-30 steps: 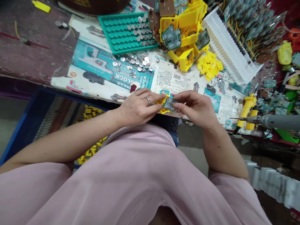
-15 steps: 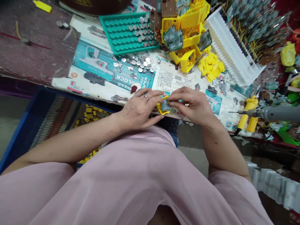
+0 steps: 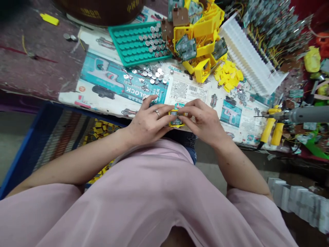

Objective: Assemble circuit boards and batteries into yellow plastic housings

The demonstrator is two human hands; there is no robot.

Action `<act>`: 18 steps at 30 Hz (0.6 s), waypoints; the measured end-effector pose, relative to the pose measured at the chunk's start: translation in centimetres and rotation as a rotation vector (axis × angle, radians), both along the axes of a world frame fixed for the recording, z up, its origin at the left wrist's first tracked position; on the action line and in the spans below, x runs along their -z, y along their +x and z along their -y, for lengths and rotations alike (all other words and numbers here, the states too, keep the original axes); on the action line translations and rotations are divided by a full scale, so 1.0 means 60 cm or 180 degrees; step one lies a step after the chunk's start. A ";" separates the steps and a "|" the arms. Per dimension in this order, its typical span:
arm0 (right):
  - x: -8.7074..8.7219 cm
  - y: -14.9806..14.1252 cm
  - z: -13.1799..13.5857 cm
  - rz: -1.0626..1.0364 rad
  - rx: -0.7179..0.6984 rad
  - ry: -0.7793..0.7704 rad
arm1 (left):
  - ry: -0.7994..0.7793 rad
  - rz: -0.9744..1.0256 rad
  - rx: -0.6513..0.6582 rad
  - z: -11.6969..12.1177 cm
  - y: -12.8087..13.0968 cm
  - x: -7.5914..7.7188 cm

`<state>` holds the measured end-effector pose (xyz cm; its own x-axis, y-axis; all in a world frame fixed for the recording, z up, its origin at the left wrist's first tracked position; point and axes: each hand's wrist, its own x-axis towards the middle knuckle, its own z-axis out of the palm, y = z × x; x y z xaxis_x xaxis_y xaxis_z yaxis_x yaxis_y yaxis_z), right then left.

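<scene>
Between my two hands, at the table's near edge, is a small yellow plastic case (image 3: pixel 177 125) with a grey-green circuit board (image 3: pixel 175 120) lying in it. My left hand (image 3: pixel 147 121), with a ring on one finger, grips the case from its left side by thumb and fingers. The fingertips of my right hand (image 3: pixel 202 120) are pinched together at the right side of the board and press on it. Those fingertips hide part of the board, and whether they also hold some small part cannot be seen.
Beyond my hands lie loose button cells (image 3: pixel 155 73) and a green tray (image 3: pixel 123 44) partly filled with them. Yellow cases (image 3: pixel 203 68), small yellow pieces (image 3: pixel 228 75) and a white rack (image 3: pixel 254 61) stand to the right. An electric screwdriver (image 3: pixel 308 115) points in from the right. A blue crate (image 3: pixel 25 140) sits below left.
Both hands have shifted slightly left with the case, which has turned to sit straighter. My right fingertips have moved closer in over the board.
</scene>
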<state>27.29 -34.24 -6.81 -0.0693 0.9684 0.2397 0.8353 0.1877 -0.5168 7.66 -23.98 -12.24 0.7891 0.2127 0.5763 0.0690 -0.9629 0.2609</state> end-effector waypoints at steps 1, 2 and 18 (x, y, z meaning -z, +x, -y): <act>0.000 -0.002 0.006 0.0061 0.0041 0.0051 | 0.0080 0.0026 0.0005 -0.001 -0.001 0.000; 0.000 -0.002 0.011 0.0153 0.0047 0.0103 | 0.0121 0.0057 0.0020 -0.001 -0.002 0.000; -0.024 0.009 0.015 0.1255 -0.0394 0.0119 | 0.0014 0.0462 0.0317 -0.005 0.002 -0.001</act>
<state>27.83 -35.11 -5.36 -0.2782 0.9381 0.2063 0.9378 0.3117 -0.1527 7.75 -23.67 -12.17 0.7146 0.1349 0.6864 -0.0648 -0.9642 0.2570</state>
